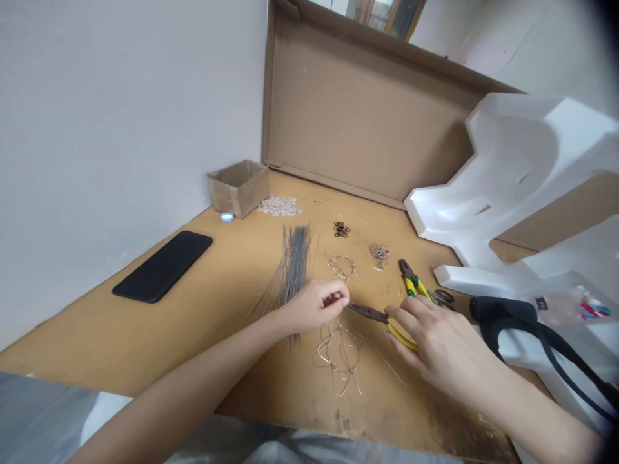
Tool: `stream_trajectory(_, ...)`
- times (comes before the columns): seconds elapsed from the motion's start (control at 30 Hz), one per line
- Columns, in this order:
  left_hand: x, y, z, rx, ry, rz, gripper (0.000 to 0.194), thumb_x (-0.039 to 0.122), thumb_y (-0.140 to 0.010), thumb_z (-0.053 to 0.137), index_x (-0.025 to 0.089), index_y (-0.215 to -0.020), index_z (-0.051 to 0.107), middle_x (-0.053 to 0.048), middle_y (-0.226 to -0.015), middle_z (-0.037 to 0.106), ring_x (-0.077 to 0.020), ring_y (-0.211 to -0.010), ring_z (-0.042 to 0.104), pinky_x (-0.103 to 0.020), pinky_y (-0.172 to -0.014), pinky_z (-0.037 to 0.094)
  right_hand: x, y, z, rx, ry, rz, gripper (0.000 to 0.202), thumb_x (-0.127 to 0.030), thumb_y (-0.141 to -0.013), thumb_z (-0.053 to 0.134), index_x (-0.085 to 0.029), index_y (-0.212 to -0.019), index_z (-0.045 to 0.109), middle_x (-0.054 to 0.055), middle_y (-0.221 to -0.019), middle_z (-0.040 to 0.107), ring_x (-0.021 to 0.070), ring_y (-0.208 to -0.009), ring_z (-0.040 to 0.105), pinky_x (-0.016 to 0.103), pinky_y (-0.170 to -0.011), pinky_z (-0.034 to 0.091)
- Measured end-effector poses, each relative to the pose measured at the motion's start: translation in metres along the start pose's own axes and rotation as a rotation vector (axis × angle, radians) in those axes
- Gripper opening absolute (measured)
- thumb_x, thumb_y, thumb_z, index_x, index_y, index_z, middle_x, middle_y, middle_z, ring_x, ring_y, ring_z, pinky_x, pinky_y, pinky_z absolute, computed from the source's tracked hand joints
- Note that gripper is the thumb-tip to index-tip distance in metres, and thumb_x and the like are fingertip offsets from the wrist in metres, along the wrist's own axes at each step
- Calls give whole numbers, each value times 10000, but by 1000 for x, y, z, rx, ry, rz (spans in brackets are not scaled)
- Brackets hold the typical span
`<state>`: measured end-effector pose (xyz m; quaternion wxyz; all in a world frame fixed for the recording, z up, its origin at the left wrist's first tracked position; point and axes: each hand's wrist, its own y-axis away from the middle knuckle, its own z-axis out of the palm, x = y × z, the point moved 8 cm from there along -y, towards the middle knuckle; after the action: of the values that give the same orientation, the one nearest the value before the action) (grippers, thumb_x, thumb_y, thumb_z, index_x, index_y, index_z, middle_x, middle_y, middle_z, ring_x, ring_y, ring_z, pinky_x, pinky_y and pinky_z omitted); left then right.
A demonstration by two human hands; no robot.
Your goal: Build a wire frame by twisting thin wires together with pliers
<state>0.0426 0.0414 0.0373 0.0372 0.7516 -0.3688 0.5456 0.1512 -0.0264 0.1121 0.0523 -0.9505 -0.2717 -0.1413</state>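
Note:
My left hand (316, 303) is pinched closed near the middle of the table, its fingertips at the jaw tips of the pliers; the small piece between the fingers is too small to make out. Yellow-handled pliers (370, 312) are in my right hand (430, 328), their dark jaws pointing left. A bundle of straight grey wires (296, 254) lies beyond and under my left wrist. Bent wire pieces (338, 361) lie just below the hands. Beyond the pliers is a ring of thin wire (342, 266).
Further back are black rings (341, 229), a small metal heap (380, 251), clear bits (280, 205) and a cardboard box (239, 187). A black phone (163, 266) lies left. Right are other pliers (411, 277), white foam (512, 174) and a black strapped object (503, 312).

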Motion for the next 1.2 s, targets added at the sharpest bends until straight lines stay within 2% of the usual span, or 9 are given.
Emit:
stream_trajectory(0.6, 2, 1, -1, 6, -25, 8, 136, 200, -804, 424, 147, -720, 518, 41, -580, 445, -65, -527, 387, -176, -516, 299, 4, 0, -4, -6, 4, 23, 179, -311, -827, 441, -181, -820, 564, 58, -746, 530, 185, -711, 512, 264, -568, 341)
stream_trajectory(1.2, 3, 0, -1, 6, -20, 10, 136, 205, -802, 422, 149, -721, 516, 41, -581, 434, -67, -529, 379, -179, -515, 296, 0, -3, -6, 6, 25, -11, 182, -298, -829, 432, -184, -757, 554, 46, -704, 532, 171, -650, 504, 254, -530, 293)
